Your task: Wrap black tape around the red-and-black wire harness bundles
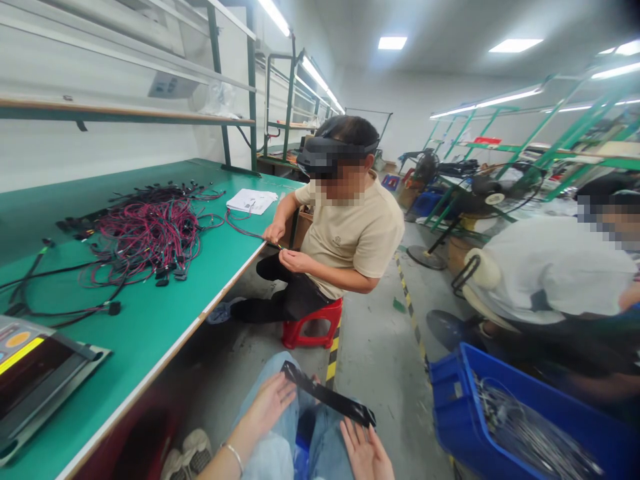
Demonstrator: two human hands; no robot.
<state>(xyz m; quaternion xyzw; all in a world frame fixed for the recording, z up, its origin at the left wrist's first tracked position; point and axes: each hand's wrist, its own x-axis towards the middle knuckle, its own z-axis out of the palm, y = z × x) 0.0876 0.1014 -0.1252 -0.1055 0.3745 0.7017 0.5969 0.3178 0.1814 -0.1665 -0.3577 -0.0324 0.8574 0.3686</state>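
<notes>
Nearest, the wearer's left hand (270,403), a thin bracelet (233,457) at its wrist, and right hand (363,453) are both open, fingers spread, over blue jeans (273,453). Neither grip is seen pinching. A flat black strip (327,393) runs diagonally between them, its upper end near the left fingers and its lower end just above the right fingers. Contact cannot be confirmed. Light sneakers (197,450) show at lower left.

On the left, a dark device with a yellow bar and orange oval label (35,373) sits on the green surface (165,320); no wording is legible. To the right, a blue plastic crate (500,387) holds coiled thin wire (530,427). A co-worker in a white shirt (550,267) sits beside it.

Farther on, red-and-black wire harnesses (150,233) lie heaped on the surface, near printed papers (251,201) whose text is too small to read. A co-worker in a beige T-shirt (345,233), seated on a red plastic stool (313,327), holds a wire (273,245) in both hands. Yellow-and-black floor tape (333,353) passes the stool. Green metal racks (565,147) stand beyond.
</notes>
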